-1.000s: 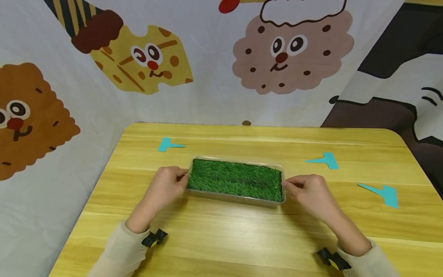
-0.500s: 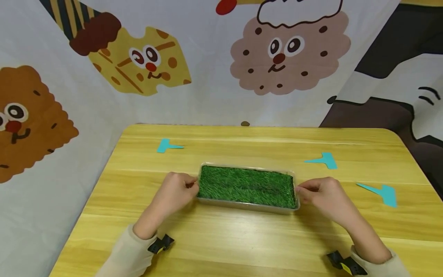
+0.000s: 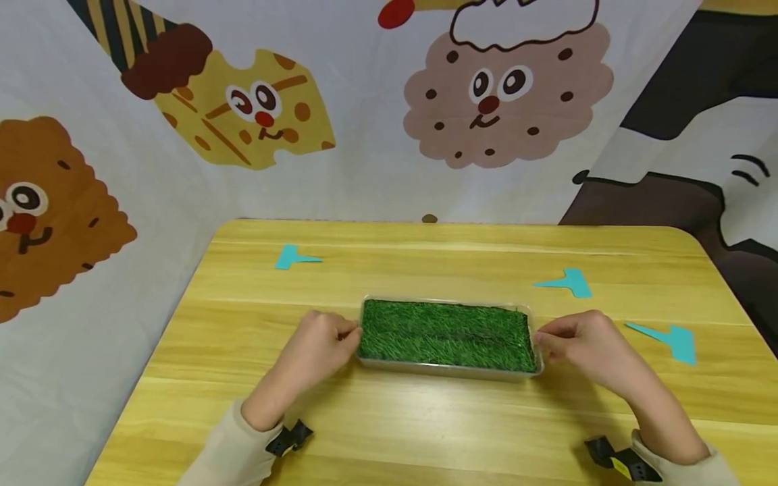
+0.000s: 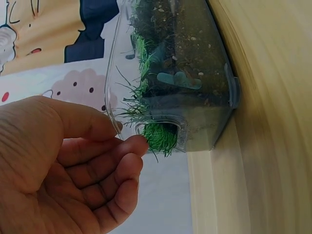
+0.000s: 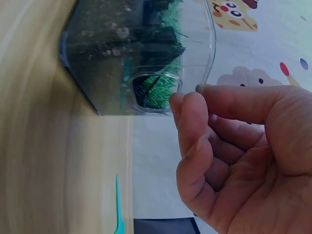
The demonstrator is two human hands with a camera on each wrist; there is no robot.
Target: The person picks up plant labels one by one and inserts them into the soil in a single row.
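Observation:
A clear plastic box (image 3: 450,370) with a green grass mat (image 3: 446,331) across its top stands lengthwise between my hands. At its left end my left hand (image 3: 325,344) pinches the rim between thumb and fingers. My right hand (image 3: 595,347) pinches the rim at the opposite end in the same way. Through the wall in the left wrist view, dark soil (image 4: 195,48) with pale specks shows under the grass. Grass blades poke out at an opening (image 4: 161,136) in that end, and a similar opening (image 5: 156,91) appears in the right wrist view.
On the wooden table (image 3: 401,432) lie flat turquoise T-shaped tags: one tag (image 3: 292,257) at the back left, another tag (image 3: 571,283) at the back right, a third tag (image 3: 677,341) beyond my right hand. A cartoon-printed cloth (image 3: 377,182) hangs behind the table.
Both hands have moved the box to the right and closer to me, keeping their grip on its ends. The turquoise tags have stayed in place.

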